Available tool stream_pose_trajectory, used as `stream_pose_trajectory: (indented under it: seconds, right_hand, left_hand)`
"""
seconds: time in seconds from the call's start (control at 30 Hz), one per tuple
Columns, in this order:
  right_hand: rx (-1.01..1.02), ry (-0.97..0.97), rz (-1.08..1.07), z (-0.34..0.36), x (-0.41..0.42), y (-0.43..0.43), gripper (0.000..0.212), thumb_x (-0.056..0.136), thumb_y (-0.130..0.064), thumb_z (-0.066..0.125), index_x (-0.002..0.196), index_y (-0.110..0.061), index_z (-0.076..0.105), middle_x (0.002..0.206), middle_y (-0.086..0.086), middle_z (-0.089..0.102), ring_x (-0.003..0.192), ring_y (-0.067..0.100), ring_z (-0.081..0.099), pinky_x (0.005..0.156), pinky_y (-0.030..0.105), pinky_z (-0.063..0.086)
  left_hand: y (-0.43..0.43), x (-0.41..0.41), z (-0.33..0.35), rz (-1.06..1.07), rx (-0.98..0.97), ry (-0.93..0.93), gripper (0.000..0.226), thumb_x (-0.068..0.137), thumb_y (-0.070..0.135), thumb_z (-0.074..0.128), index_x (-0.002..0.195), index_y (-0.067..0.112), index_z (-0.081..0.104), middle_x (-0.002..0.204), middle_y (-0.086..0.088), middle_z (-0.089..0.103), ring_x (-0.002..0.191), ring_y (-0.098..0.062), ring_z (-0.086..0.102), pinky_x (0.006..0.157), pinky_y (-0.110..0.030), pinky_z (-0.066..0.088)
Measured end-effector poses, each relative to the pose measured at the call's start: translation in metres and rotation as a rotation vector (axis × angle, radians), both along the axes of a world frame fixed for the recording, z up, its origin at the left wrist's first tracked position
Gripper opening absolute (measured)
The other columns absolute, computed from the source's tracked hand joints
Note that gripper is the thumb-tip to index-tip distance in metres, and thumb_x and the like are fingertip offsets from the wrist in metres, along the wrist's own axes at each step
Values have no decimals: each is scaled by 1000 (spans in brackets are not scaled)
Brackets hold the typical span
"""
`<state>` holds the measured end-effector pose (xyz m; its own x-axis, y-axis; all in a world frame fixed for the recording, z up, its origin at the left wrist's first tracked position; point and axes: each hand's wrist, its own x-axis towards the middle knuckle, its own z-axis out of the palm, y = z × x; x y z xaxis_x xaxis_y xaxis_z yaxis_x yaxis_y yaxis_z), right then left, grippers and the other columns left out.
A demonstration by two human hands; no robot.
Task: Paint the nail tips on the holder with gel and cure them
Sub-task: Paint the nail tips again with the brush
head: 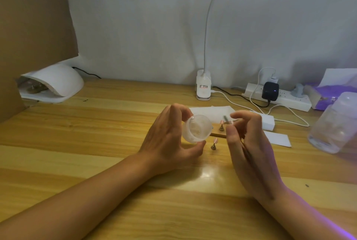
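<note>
Left hand (pixel 170 139) grips gel pot (pixel 197 128) | right hand (pixel 251 143) pinches brush (pixel 249 154) | nail tip (pixel 215 140) between hands

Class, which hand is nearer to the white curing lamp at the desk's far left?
Left. The left hand, gripping the gel pot, sits right of the lamp; the right hand, holding a brush, lies farther right.

Two hands (pixel 168 143) (pixel 251 149), one jar (pixel 197 128), one brush (pixel 247 153), two nail tips (pixel 215 140) (pixel 222 122), one curing lamp (pixel 58 81)
</note>
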<state>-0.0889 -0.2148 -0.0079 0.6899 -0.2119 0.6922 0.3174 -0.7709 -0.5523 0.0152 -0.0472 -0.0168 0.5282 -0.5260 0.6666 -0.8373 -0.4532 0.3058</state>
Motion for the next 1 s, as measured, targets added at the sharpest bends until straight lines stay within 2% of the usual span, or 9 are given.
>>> stream_pose_trajectory:
  seconds: [0.1,0.23,0.37,0.47,0.53,0.67,0.87,1.0]
  right_hand:
    - [-11,-125,56,3,-1,3,15,95,-32,50,103,-27,39,82,-10,57,75,6,60,64,25,48]
    - [-158,-302,116,1,-4,10,16,92,-16,58,107,-15,59,94,-2,60,82,13,59,72,25,50]
    - [-176,-309,163,-1,-7,13,19,90,-14,56,99,-7,70,94,-1,66,90,14,61,78,29,49]
    - [-71,-275,187,-3,-4,11,12,88,-17,58,98,-12,61,87,-7,62,82,7,61,70,29,51]
    - [-28,-250,171,-3,-2,9,14,87,-20,60,98,-14,53,85,-10,58,76,7,60,64,30,52]
    - [-53,-209,133,-4,0,8,13,88,-21,63,96,-13,56,86,-15,56,71,9,56,59,28,49]
    - [-93,-171,111,-7,2,6,13,86,-17,67,93,-11,58,81,-8,58,71,6,57,59,22,49]
    - [-73,-182,103,-7,3,5,12,87,-19,65,93,-13,57,81,-9,58,71,11,58,58,28,50]
  left_hand:
    - [0,1,0,-14,6,-12,61,74,55,69,111,20,34,110,0,52,95,-15,52,78,-37,51]
    - [0,-1,1,-36,-25,-11,60,74,49,72,110,12,41,110,-1,53,95,-18,53,77,-39,51]
    - [0,-2,1,-60,-38,-25,59,74,45,74,109,9,42,109,-4,54,94,-20,54,74,-40,51]
    - [-1,-4,2,-80,-25,-49,61,73,45,74,110,14,37,109,-5,55,93,-21,54,73,-40,51]
    - [-1,-5,2,-102,-25,-72,61,73,43,75,109,17,34,109,-5,55,93,-21,55,72,-39,51]
    - [-1,-6,3,-136,-26,-94,60,73,42,76,109,17,35,109,-5,56,93,-22,56,71,-38,50]
    - [-2,-6,3,-142,-19,-118,61,72,42,76,109,17,34,108,-6,57,92,-21,57,71,-37,50]
    - [-2,-5,3,-133,-27,-111,60,73,44,75,109,18,34,108,-6,57,92,-22,57,71,-38,51]
